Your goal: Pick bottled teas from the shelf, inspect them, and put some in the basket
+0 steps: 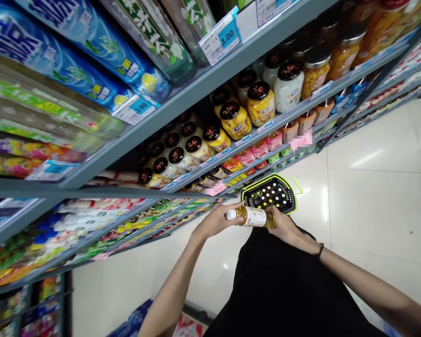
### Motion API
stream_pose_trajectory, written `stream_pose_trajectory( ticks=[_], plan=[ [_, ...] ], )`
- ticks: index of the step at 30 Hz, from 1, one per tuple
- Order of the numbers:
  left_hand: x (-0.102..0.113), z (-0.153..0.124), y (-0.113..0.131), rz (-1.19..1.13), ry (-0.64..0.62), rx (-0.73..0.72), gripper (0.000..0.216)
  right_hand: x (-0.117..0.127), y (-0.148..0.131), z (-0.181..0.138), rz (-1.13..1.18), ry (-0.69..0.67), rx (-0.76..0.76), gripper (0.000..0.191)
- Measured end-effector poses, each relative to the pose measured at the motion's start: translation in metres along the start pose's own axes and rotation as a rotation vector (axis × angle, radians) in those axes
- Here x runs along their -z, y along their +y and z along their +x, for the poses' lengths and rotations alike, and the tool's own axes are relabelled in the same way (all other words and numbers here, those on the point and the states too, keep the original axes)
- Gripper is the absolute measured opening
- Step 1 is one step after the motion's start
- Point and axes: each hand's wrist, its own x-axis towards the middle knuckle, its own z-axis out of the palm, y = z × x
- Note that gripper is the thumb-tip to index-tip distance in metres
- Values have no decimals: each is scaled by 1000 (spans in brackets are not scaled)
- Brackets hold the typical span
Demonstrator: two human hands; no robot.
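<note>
A small bottle of yellow drink (251, 216) with a white cap and a pale label lies sideways between both my hands, low in front of me. My left hand (218, 220) is closed around its cap end. My right hand (283, 225) grips its base end; a dark band sits on that wrist. Just beyond the bottle, on the floor, stands a black shopping basket (271, 193) with a dotted side and a yellow-green rim.
Grey store shelves (196, 93) run along my left, with blue and green drink bottles (91, 51) on top, black-lidded jars of canned fruit (235, 119) below and small bottles lower down. Price tags (221, 40) read 3.00. White glossy floor tiles (372, 187) stretch to the right.
</note>
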Motion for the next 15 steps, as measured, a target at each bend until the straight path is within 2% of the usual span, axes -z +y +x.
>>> stream_pose_trajectory(
  ticks=[4, 6, 8, 11, 15],
  plan=[
    [-31, 17, -58, -307, 104, 169, 56, -39, 29, 33, -123, 22, -189, 62],
    [-46, 35, -99, -373, 131, 243, 57, -61, 48, 45, -198, 44, -331, 64],
    [-60, 57, -143, -418, 177, 343, 46, -81, 70, 50, -253, 52, -462, 59],
    [-86, 92, -206, -432, 281, 489, 19, -108, 110, 37, -264, 38, -628, 44],
    [-130, 133, -276, -434, 405, 631, 8, -155, 163, -18, -195, 35, -839, 25]
  ],
)
